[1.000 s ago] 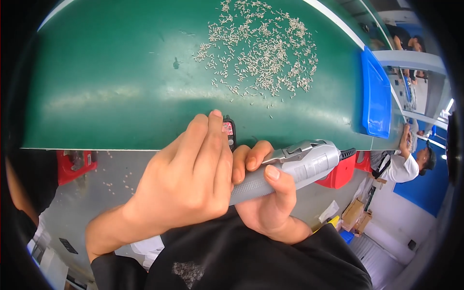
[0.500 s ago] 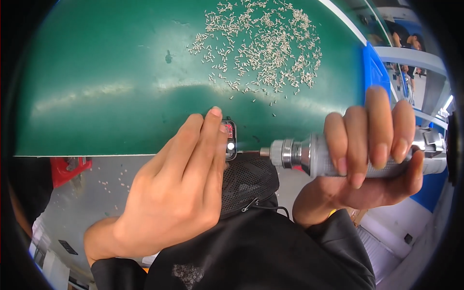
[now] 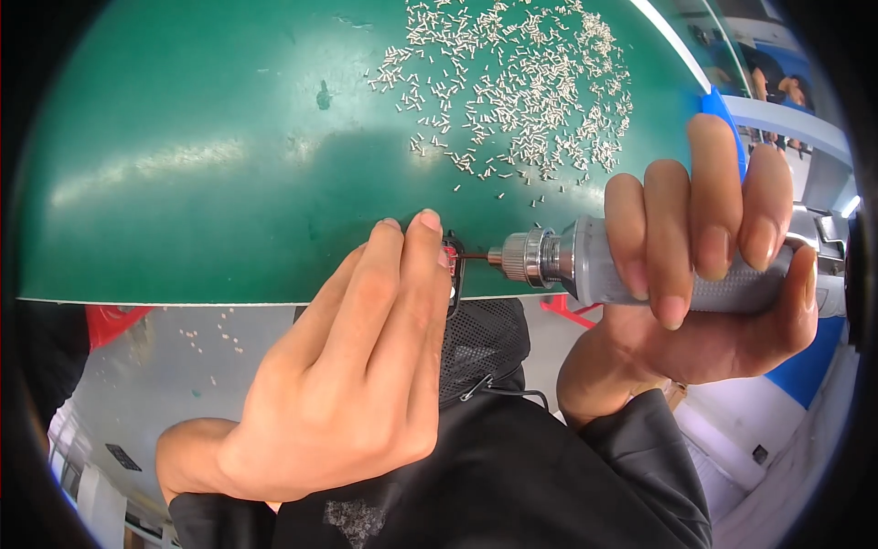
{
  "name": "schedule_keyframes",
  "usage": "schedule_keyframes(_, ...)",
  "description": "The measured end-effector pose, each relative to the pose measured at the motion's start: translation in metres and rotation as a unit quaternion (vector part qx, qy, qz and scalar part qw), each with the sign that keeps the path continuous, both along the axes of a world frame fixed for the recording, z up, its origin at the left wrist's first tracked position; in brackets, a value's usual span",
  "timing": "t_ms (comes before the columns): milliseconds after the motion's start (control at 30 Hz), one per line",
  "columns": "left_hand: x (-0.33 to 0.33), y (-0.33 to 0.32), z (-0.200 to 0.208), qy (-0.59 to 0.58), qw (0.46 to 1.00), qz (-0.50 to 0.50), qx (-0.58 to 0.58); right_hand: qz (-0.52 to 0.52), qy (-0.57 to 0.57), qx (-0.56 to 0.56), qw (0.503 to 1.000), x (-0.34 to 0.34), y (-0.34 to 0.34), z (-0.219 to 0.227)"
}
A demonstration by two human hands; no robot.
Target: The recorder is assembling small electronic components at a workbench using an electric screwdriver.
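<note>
My left hand [image 3: 343,375] is closed over a small black device casing [image 3: 455,291] with red parts inside, held on its side at the table's near edge. The fingers cover most of the casing. In my right hand [image 3: 715,224] lies a grey electric screwdriver [image 3: 593,261] with a silver collar, level and aimed left. Its thin bit reaches the casing's open face beside my left fingertips; whether a screw sits there is too small to tell. Beyond both hands, many small silver screws [image 3: 540,101] lie scattered on the green tabletop [image 3: 229,210].
A black mesh pouch [image 3: 494,339] sits against my lap, below the table edge. Red objects [image 3: 567,309] show under the table, and small pale bits [image 3: 210,343] dot the floor. A blue bin [image 3: 727,110] stands at the right; another person [image 3: 777,82] is in the background.
The screwdriver has shifted up, and its bit now meets the casing higher, near the red parts. The casing and my left hand have moved slightly right, and the casing has turned more edge-on.
</note>
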State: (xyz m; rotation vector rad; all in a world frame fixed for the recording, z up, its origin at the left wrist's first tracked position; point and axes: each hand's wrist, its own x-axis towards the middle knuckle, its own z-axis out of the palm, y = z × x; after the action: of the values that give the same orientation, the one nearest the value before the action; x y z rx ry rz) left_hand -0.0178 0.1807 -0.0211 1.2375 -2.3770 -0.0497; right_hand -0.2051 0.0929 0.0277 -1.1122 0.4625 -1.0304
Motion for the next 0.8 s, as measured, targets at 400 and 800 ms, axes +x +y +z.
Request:
schedule_keyframes(400, 0.006, 0.003, -0.010, 0.029, 0.999, -0.008, -0.027, 0.172, 0.047, -0.048, 0.983, 0.025, -0.019, 0.000)
schedule_keyframes(800, 0.003, 0.004, 0.001, -0.028, 0.999, -0.011, -0.034, 0.147, -0.009, -0.075, 0.986, 0.018, -0.014, -0.008)
